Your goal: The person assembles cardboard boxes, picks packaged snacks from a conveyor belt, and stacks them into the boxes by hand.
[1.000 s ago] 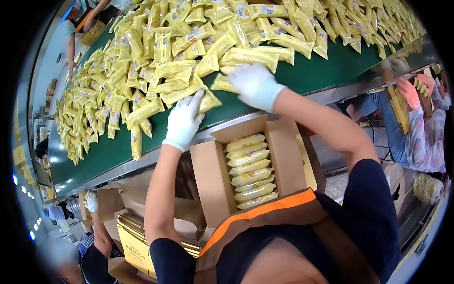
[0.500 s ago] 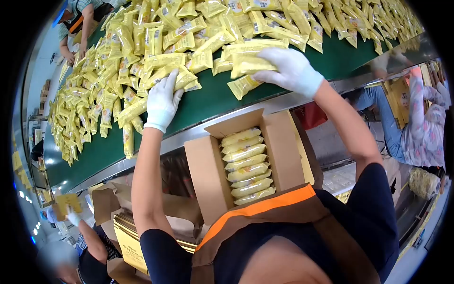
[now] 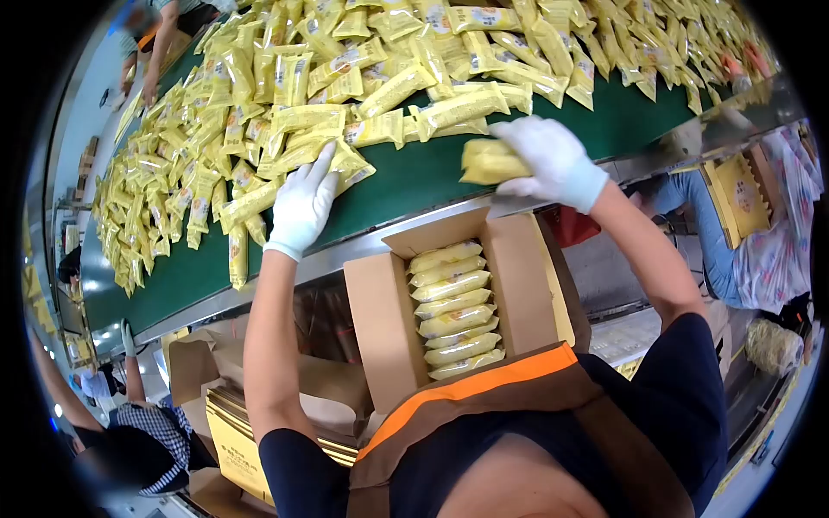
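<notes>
My left hand (image 3: 302, 205), in a white glove, is at the near edge of the heap. Its fingers and thumb are closed about a yellow packet (image 3: 352, 167); part of their grip is hidden. My right hand (image 3: 553, 162), also gloved, grips yellow packets (image 3: 490, 162) above the belt's near edge; how many is unclear. Below, between my arms, stands an open cardboard box (image 3: 383, 332). Inside it, several yellow packets (image 3: 456, 319) lie in a neat row, one behind another.
A heap of yellow packets (image 3: 397, 91) covers much of the green belt (image 3: 414, 177). A metal rail (image 3: 345, 249) edges the belt. Flat printed cartons (image 3: 237, 449) stand at lower left. Co-workers are at the left and right, one near a yellow carton (image 3: 738, 194).
My right hand has drawn its packets right and toward me, away from the heap. My left hand has come slightly nearer with its packet. A co-worker's arm at lower left has shifted.
</notes>
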`<state>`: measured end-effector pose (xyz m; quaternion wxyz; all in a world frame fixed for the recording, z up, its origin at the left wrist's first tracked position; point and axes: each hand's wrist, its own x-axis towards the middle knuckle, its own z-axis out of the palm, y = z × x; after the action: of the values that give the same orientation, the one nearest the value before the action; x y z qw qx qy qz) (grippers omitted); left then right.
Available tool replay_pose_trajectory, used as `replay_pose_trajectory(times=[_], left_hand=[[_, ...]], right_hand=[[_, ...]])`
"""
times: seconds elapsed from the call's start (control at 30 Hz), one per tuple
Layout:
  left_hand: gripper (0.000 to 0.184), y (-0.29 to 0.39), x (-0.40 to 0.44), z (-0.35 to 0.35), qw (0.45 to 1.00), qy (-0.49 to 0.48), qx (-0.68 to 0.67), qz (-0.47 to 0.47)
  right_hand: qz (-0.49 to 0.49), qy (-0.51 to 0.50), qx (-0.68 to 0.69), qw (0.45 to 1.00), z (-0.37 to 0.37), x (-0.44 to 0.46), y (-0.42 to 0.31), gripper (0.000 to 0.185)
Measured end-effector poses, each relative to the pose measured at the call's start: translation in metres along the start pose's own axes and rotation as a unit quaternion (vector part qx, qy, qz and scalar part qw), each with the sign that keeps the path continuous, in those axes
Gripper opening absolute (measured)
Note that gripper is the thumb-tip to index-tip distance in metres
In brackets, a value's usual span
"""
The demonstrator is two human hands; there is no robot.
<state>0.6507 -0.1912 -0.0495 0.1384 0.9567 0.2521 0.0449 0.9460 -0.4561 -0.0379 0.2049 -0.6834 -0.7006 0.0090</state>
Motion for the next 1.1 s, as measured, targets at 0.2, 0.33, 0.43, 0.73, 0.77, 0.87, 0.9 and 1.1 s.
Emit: replay_pose_trajectory(times=[0.2,0.33,0.43,0.73,0.77,0.87,0.9,1.1], left_hand=[[0.061,-0.029,0.020,-0.027,0.916,-0.205,-0.337,-0.074],[0.066,-0.014,0.032,-0.037,0.905,-0.274,-0.301,-0.125],[0.074,0.012,0.028,-0.046,0.936,-0.254,-0.211,-0.121],[0.071,0.023,-0.015,-0.009,0.991,-0.080,-0.076,-0.075],[0.071,0.025,-0.011,-0.012,0.991,-0.080,-0.091,-0.052],[0.072,0.031,0.027,-0.020,0.992,-0.042,-0.122,0.008],[0.074,0.027,0.043,-0.019,0.996,-0.016,-0.076,0.044],[0.071,0.030,0.079,-0.029,0.986,-0.153,0.043,0.059]], right_hand=[[0.136,-0.200,0.136,0.961,-0.017,0.022,0.020,0.074],[0.109,-0.171,0.193,0.960,-0.012,0.099,0.030,0.084],[0.087,-0.234,0.097,0.964,0.004,0.110,0.018,0.084],[-0.045,0.037,-0.058,0.997,0.000,0.011,0.000,0.074],[0.012,-0.012,-0.027,1.000,0.001,0.005,0.004,0.077],[0.135,-0.136,0.026,0.981,-0.002,-0.003,0.018,0.090],[0.104,-0.103,-0.028,0.989,0.001,-0.008,0.019,0.091],[0.134,-0.213,-0.058,0.966,-0.018,0.009,0.016,0.087]])
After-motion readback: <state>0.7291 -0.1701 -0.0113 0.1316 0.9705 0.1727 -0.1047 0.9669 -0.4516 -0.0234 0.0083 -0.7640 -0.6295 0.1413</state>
